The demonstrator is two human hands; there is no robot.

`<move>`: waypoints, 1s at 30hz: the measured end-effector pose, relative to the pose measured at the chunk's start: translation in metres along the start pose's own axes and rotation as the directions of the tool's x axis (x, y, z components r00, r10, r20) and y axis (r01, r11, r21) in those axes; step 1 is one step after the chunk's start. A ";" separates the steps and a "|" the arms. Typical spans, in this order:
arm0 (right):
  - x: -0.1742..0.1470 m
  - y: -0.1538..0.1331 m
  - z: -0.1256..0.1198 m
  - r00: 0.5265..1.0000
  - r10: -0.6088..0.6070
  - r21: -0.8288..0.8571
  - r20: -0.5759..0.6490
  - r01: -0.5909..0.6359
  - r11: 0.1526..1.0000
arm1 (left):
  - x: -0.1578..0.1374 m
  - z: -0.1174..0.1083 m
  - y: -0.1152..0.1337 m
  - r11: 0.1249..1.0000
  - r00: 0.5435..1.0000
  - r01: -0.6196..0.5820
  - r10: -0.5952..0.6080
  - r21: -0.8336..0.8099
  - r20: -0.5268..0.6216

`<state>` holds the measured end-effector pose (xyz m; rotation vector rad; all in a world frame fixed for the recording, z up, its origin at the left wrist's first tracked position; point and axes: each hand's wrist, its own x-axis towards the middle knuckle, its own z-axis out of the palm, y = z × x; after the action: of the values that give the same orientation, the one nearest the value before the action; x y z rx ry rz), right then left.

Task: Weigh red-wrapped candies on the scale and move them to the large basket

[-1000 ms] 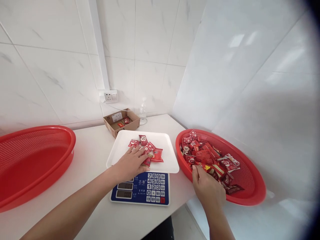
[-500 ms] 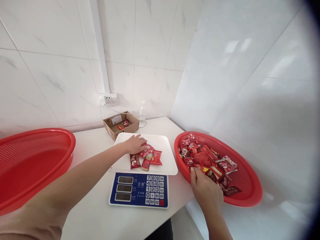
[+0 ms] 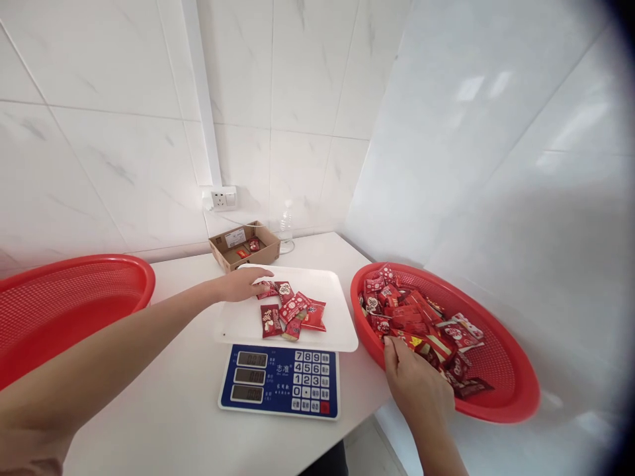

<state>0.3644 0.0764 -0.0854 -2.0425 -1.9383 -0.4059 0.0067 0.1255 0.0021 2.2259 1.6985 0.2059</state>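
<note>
Over the back left of the white scale tray [image 3: 228, 324], my left hand [image 3: 238, 284] has its fingers stretched out, with the thumb apart and touching a small red snack packet [image 3: 268, 289]. Several more red snack packets [image 3: 294, 307] lie loosely together in the tray, right of that hand. My right hand [image 3: 419, 380] is closed on the near left rim of the right red basket [image 3: 513, 403], its fingers partly hidden. Many red and dark red packets [image 3: 409, 317] fill that basket's left part. The scale's blue panel [image 3: 282, 382] faces me, its display digits faint.
At far left stands another red basket [image 3: 146, 281], partly behind my left forearm. A shallow cardboard box [image 3: 270, 254] with a few packets sits at the back, beside a clear plastic bottle [image 3: 286, 218]. Tiled walls and a socket [image 3: 221, 198] border the white table [image 3: 149, 396].
My left hand has slid left across the tray, uncovering packets that were beneath it. My right hand stays at the basket rim. The view has shifted slightly.
</note>
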 end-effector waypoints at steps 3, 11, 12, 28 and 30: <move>0.000 0.000 -0.001 1.000 0.006 -0.004 0.017 -0.006 1.000 | -0.008 0.000 -0.005 1.000 0.999 -0.001 0.001 0.018 0.037; 0.001 0.001 -0.002 0.999 0.014 0.008 0.050 -0.014 1.000 | -0.029 0.007 -0.006 0.997 1.000 0.009 -0.010 0.075 0.024; 0.000 0.000 -0.002 0.998 0.021 0.004 0.052 -0.022 1.000 | -0.031 0.007 -0.006 0.997 1.000 0.008 -0.010 0.075 0.021; 0.000 -0.004 -0.009 0.994 0.041 0.010 0.099 -0.043 0.999 | -0.029 0.018 0.007 0.985 0.992 -0.120 0.123 0.122 -0.016; 0.000 -0.004 -0.009 0.992 0.046 0.012 0.115 -0.048 0.999 | -0.026 0.022 0.013 0.975 0.984 -0.177 0.177 0.136 0.012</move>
<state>0.3605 0.0728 -0.0768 -2.1408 -1.9471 -0.2681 0.0185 0.0936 -0.0118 2.4790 1.5567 0.1349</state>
